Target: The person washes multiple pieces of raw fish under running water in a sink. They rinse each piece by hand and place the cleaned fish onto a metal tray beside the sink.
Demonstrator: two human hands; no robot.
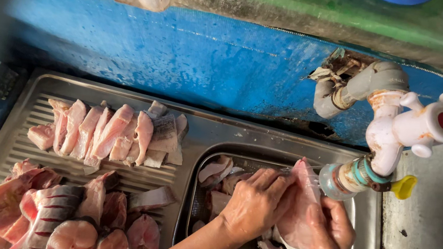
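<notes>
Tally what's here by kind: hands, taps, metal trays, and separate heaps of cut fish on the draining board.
Hands: 2, left hand and right hand, both on one fish piece
Taps: 1
Metal trays: 1
Fish heaps: 2, upper row, lower pile
Total: 6

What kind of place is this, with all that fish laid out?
Probably a fish-cleaning station at a market stall or rough kitchen. Cut fish pieces lie on a ribbed steel sink drainboard, and both hands, left hand and right hand, hold a fish piece under a white tap.
</notes>
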